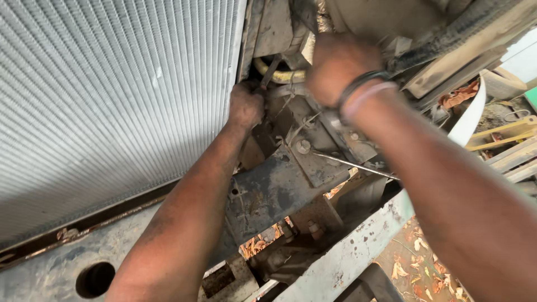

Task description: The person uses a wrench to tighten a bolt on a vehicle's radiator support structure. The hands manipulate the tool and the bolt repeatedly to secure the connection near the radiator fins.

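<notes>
Your forearms were bare, with no sleeves reaching into view, both hands were gloveless and smeared with dark grime, and your right wrist wore a thin black band (358, 85) with a pale pinkish band (366, 96) just beside it, toward the elbow.

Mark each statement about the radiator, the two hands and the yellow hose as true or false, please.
1. The left hand holds a thin metal tool beside the finned radiator. True.
2. The right hand wears a thick work glove. False: it is bare, with bands at the wrist.
3. A yellow hose runs between the two hands. True.
4. The radiator lies to the right of both arms. False: it fills the left side.
5. Dry leaves lie on the ground below. True.
</notes>
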